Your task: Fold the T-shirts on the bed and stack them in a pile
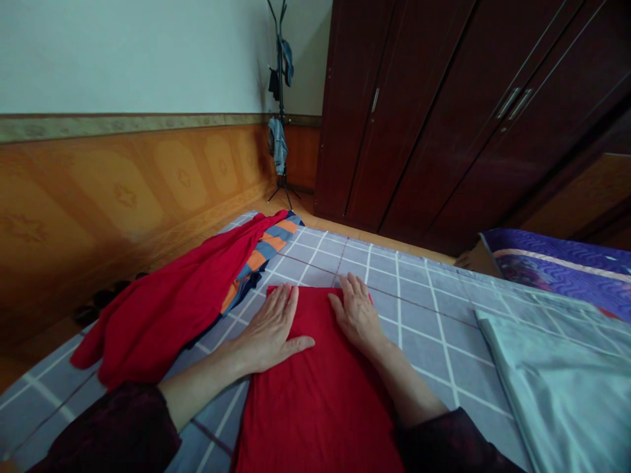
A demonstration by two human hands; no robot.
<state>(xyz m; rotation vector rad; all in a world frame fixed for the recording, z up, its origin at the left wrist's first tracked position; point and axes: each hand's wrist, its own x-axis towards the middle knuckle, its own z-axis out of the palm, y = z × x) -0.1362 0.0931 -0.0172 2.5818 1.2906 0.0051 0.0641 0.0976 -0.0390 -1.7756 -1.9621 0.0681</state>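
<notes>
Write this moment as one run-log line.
left hand: palm down on red cloth | right hand: palm down on same cloth | underneath: checked bedsheet

The light is dim, the picture's edges stretched.

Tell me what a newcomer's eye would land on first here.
Probably the bright red cloth at the bottom centre, with the left hand and right hand laid flat on its far end. Next might come the other red garment to the left, alongside orange-and-grey striped fabric on the checked sheet. Behind, the dark red wardrobe fills the upper right.
</notes>
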